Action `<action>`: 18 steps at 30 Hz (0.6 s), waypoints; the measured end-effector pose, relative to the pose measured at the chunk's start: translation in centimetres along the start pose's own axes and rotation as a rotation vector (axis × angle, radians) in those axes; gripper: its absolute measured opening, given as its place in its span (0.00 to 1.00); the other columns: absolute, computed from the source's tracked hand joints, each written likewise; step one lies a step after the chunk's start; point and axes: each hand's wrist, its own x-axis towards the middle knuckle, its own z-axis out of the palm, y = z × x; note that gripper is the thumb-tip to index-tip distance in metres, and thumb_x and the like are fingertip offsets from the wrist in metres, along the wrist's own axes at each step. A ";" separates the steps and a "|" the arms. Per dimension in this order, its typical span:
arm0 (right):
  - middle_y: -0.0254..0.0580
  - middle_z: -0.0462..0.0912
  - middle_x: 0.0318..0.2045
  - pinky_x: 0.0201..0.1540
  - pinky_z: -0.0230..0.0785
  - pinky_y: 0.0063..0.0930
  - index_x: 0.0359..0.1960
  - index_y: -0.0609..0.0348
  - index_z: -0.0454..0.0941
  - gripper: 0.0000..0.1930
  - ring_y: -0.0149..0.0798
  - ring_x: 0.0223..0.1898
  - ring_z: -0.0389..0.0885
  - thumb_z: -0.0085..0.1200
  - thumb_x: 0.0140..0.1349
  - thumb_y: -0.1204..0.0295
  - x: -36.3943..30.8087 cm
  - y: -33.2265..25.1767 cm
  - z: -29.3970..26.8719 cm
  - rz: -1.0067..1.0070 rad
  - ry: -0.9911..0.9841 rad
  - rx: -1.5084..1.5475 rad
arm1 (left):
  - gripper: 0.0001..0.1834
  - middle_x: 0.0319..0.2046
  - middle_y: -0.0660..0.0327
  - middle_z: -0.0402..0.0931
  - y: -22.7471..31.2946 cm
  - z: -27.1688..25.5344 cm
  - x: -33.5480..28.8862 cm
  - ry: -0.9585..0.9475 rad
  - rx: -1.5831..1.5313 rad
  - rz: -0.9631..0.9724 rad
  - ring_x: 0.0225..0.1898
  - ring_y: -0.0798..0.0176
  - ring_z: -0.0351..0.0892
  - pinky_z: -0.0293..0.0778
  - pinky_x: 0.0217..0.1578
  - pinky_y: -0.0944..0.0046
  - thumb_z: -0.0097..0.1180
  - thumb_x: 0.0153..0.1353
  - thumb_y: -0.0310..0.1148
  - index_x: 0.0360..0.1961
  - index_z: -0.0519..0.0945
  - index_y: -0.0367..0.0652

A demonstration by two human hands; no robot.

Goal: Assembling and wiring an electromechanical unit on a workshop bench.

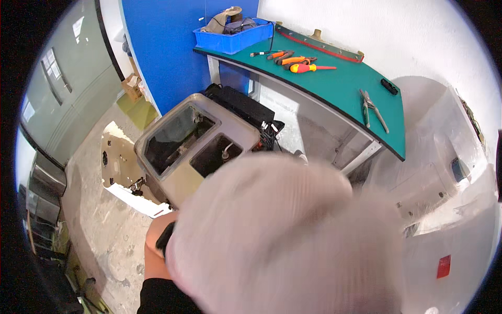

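Note:
A big, blurred, pale knit shape [282, 235], like a gloved hand held close to the camera, fills the lower middle of the view. My left forearm [155, 246] rises from a black sleeve [162, 298] at the bottom edge and runs into that shape, with a dark band [166, 238] at the wrist. The fingers are not distinguishable, and nothing shows whether the hand holds anything. My right hand is not visible. Just beyond the pale shape stands a beige housing [180, 180] with two dark openings on top.
A green-topped workbench [345, 89] at the back carries orange-handled screwdrivers [303, 67], pliers [372, 107] and a blue bin [232, 39]. Black parts [246, 107] lie behind the housing. A white panel [123, 193] lies on the concrete floor at left. A white curved body panel [449, 230] is at right.

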 end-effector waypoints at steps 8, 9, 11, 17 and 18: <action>0.34 0.75 0.23 0.31 0.66 0.23 0.39 0.63 0.75 0.14 0.28 0.26 0.73 0.42 0.69 0.65 1.1 2.5 1.4 0.016 -0.026 -0.016 | 0.13 0.27 0.59 0.75 3.4 -3.7 -5.4 -0.064 0.076 -0.105 0.27 0.59 0.74 0.69 0.25 0.63 0.67 0.41 0.29 0.27 0.75 0.43; 0.34 0.75 0.23 0.31 0.66 0.23 0.39 0.63 0.75 0.14 0.28 0.26 0.73 0.42 0.69 0.65 0.8 2.0 1.6 0.016 -0.032 -0.016 | 0.13 0.27 0.59 0.75 3.3 -4.5 -5.3 -0.069 0.096 -0.097 0.27 0.59 0.74 0.69 0.25 0.63 0.66 0.42 0.30 0.27 0.74 0.43; 0.36 0.77 0.23 0.30 0.66 0.23 0.36 0.64 0.75 0.14 0.28 0.25 0.74 0.43 0.67 0.65 0.7 1.8 2.3 0.021 -0.033 0.082 | 0.12 0.28 0.59 0.75 4.2 -7.0 -8.8 -0.079 0.137 -0.079 0.27 0.60 0.74 0.69 0.25 0.64 0.65 0.43 0.30 0.27 0.74 0.42; 0.36 0.76 0.22 0.29 0.66 0.23 0.38 0.64 0.75 0.14 0.27 0.24 0.72 0.42 0.68 0.65 0.0 2.2 2.4 0.042 0.005 0.079 | 0.10 0.29 0.59 0.75 3.6 -8.5 -9.7 -0.094 0.225 0.000 0.27 0.62 0.74 0.69 0.25 0.67 0.62 0.47 0.31 0.29 0.74 0.41; 0.35 0.75 0.22 0.29 0.66 0.22 0.38 0.64 0.74 0.14 0.27 0.24 0.72 0.42 0.68 0.65 0.0 2.0 2.6 0.028 0.006 0.068 | 0.10 0.29 0.59 0.74 4.4 -10.6 -12.2 -0.098 0.247 0.001 0.27 0.62 0.74 0.69 0.25 0.68 0.61 0.48 0.32 0.29 0.73 0.41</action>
